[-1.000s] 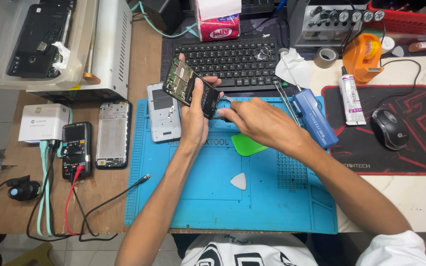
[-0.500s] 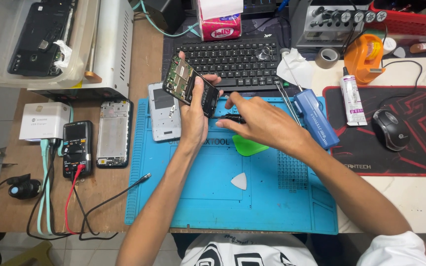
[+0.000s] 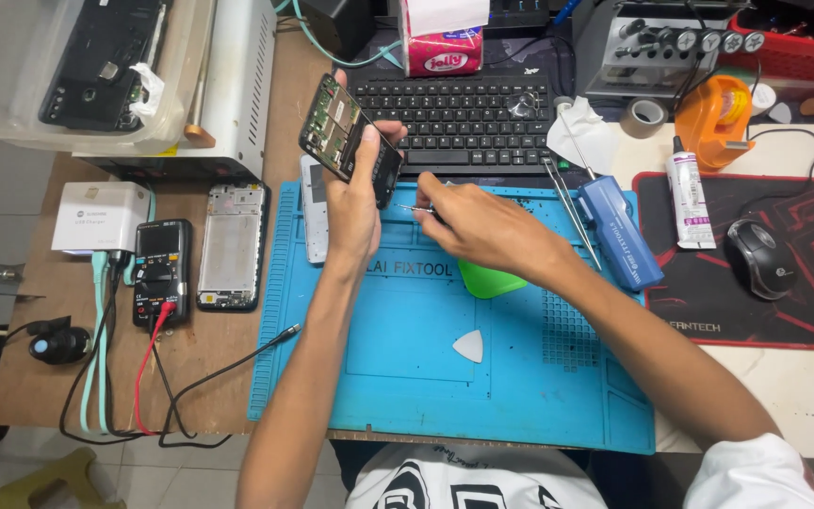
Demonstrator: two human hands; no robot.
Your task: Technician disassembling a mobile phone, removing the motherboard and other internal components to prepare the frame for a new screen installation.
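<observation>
My left hand (image 3: 355,203) holds an opened phone (image 3: 343,135) tilted up above the blue work mat (image 3: 407,377), its circuit board facing me. My right hand (image 3: 482,226) is just right of it, pinching a thin metal tool (image 3: 416,208) whose tip points toward the phone's lower end. Under my right wrist lies a green plastic pry card (image 3: 490,280). A white triangular pick (image 3: 469,346) rests on the mat nearer to me.
A black keyboard (image 3: 463,123) sits behind the mat. Tweezers (image 3: 572,209) and a blue box (image 3: 622,232) lie to the right, beside a mouse (image 3: 758,258) on a red-black pad. Left of the mat are a phone frame (image 3: 231,247), a multimeter (image 3: 161,271) with leads and a white charger (image 3: 101,217).
My right hand has shifted slightly left and up, bringing the thin tool closer to the phone. The left hand keeps the phone in nearly the same place.
</observation>
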